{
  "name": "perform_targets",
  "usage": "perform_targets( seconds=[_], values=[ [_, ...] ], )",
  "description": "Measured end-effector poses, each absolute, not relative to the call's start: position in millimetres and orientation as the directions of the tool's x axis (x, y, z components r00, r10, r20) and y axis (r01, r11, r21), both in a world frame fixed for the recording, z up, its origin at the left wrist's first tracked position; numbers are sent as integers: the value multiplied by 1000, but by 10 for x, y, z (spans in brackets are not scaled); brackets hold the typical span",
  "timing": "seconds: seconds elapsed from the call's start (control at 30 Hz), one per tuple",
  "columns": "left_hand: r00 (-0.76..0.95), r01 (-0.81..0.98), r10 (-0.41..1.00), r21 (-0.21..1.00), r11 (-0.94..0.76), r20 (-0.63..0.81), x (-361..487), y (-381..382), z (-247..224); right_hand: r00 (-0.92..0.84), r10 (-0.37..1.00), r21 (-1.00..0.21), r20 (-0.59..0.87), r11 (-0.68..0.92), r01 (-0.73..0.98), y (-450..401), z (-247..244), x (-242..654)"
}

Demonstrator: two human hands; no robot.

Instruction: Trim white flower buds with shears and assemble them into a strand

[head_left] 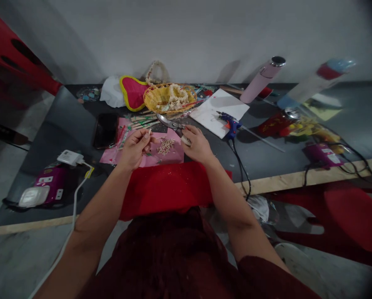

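My left hand (135,148) is closed in a pinch on a short pale stick (149,131), whose tip shows above the fingers. My right hand (198,144) grips a pair of pruning shears (170,123); a pale handle shows under the fingers, and the blades point left and away from me. Between the hands, a pile of small cut stick pieces (165,146) lies on a pink sheet (175,158). Thin sticks (142,119) are scattered just beyond. A red cloth (170,187) spreads over my lap and against the table edge.
Behind the hands sits a wicker basket (151,101) with a beaded piece inside. A phone (105,131) lies left. To the right are white paper (220,109), a blue glue gun (231,124) with its cord, a pink flask (262,81) and a red can (276,123). Purple power blocks (53,182) stand near the edge.
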State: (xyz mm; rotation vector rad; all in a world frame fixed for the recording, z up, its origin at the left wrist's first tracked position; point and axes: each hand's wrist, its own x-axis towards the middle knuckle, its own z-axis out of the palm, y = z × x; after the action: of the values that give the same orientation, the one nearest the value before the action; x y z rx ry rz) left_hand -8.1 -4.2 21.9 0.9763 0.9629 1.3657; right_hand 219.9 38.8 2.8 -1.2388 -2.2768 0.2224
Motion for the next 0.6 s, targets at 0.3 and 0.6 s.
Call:
perform_targets(
  seconds=[0.3,0.6],
  values=[
    [-116,-269,989,955,-124,95,-88,-17,157,-563,802,-196,198,595,779,196,177,2092],
    [-128,-155,979,971,-181,162,-73,-20,90,-570,800,-184,186,598,780,147,166,2024]
  ],
)
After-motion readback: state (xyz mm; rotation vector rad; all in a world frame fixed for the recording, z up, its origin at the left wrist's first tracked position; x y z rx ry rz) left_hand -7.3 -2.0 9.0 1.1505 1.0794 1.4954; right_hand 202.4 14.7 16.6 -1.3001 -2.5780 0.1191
